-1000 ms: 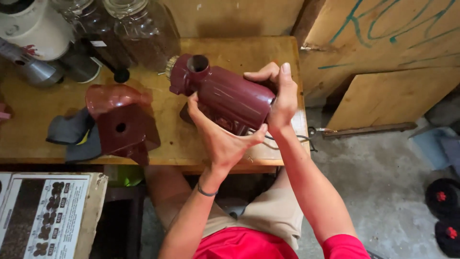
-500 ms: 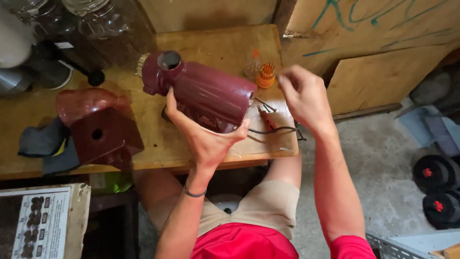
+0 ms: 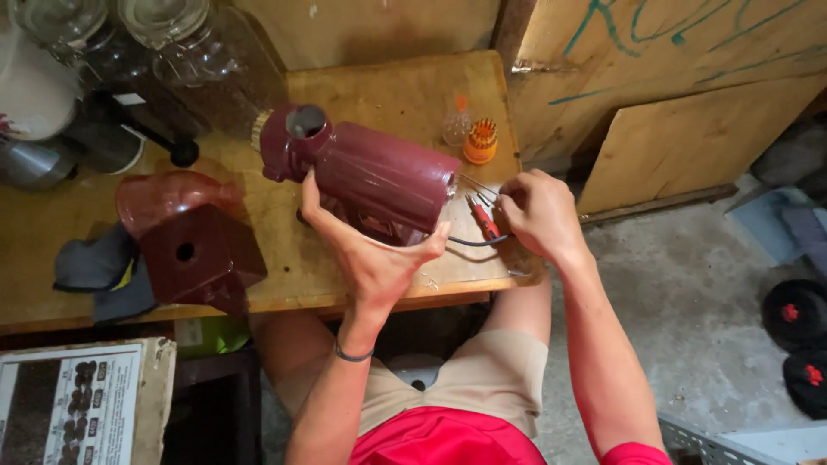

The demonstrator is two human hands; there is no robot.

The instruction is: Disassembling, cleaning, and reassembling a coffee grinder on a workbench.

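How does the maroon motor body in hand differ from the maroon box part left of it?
The motor body is a rounded cylinder lying on its side, steadied by the left hand; the box part is squarish with a round hole and lies untouched. The motor body is longer. Both are glossy dark red and sit on the wooden table.

On the workbench [image 3: 405, 95], the housing [image 3: 379, 176] lies between the box [image 3: 202, 258] and, seemingly, pliers [image 3: 484, 220]; jars [image 3: 194, 52] behind.

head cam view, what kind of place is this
Probably a home workshop or repair corner. A worn wooden bench carries a maroon machine body, held by the left hand, an orange screwdriver bit set and red-handled pliers at the right hand; bare concrete floor.
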